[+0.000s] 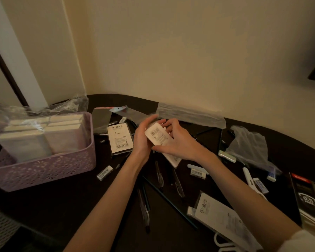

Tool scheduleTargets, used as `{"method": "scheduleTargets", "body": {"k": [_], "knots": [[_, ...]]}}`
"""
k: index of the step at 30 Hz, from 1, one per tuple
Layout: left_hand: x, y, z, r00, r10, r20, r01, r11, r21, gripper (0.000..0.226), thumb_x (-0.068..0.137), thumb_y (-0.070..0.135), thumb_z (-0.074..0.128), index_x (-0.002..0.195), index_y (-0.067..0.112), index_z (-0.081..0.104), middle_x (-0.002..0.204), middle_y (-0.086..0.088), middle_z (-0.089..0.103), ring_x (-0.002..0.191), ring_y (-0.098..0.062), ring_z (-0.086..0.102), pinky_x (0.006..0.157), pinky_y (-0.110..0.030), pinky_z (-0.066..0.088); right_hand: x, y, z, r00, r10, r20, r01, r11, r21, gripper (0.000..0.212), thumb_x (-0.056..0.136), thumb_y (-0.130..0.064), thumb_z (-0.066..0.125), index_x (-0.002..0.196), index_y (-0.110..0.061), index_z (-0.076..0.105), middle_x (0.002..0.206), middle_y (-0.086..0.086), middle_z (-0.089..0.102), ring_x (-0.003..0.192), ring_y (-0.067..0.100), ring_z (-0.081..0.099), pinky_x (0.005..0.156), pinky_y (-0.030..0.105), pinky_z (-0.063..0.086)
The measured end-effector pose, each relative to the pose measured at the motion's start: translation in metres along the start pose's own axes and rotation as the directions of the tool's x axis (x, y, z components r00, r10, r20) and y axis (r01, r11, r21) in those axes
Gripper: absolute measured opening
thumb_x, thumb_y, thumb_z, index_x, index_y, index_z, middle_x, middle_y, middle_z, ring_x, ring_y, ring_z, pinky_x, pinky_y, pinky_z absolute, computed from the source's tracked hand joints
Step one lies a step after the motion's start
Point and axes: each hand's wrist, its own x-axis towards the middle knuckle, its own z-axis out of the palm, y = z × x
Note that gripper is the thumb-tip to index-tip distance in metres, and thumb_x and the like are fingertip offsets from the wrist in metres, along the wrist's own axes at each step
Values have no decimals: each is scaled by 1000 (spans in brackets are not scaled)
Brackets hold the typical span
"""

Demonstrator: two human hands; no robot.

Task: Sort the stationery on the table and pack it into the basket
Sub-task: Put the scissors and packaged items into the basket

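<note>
A white packet with a barcode [156, 136] is held above the dark table [65, 202] between both hands. My left hand [144, 137] grips its left side, fingers curled up behind it. My right hand [176, 142] holds its right and lower edge, thumb lying under the packet. A lilac perforated basket [44, 170] stands at the left with several pale notebooks [44, 135] upright inside. Around the hands lie white packets [119, 140], small erasers [104, 172] and dark pens [144, 210].
Clear plastic wrappers lie behind the basket [69, 104] and at the right [249, 142]. A black refill pack [309, 199] and a large white packet [224, 219] sit at the near right. The table meets the wall at the back; a woven white bin [0, 226] stands lower left.
</note>
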Motion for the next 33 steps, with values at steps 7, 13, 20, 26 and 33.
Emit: {"method": "scheduleTargets", "body": {"k": [7,13,20,26,33], "knots": [[12,12,-22,994,30,-105,-38,996,-81,43,101,40,37,114,7,60,103,-19,70,93,-27,68,90,-48,53,11,17,-12,990,75,-118,-62,992,111,33,100,-27,47,128,-11,44,112,4,58,96,14,59,82,29,50],[13,23,-34,995,11,-99,-16,998,-52,42,99,44,39,107,9,62,97,-16,70,84,-26,69,83,-45,55,35,34,-1,994,9,104,19,963,-269,36,91,-9,62,126,-15,58,124,6,53,113,19,54,93,28,46],[8,29,-39,999,10,-40,-10,1000,-10,47,100,45,36,110,6,62,87,-14,70,71,-22,66,69,-37,58,44,22,21,975,-36,217,119,917,-380,33,87,-20,68,119,-16,63,125,11,48,120,23,44,100,34,41],[-2,30,-34,998,-26,51,24,999,33,59,99,51,32,118,2,59,88,-15,69,72,-22,67,73,-40,56,47,25,30,970,-53,236,167,853,-494,20,89,-21,65,105,-10,68,121,16,50,116,26,45,91,37,46],[-29,49,-20,972,-57,227,42,997,67,60,98,53,29,112,4,61,84,-15,67,69,-22,66,69,-37,56,19,7,-19,980,-161,-120,117,943,-311,19,96,-12,54,110,-6,65,111,8,44,92,16,50,87,31,48]]}}
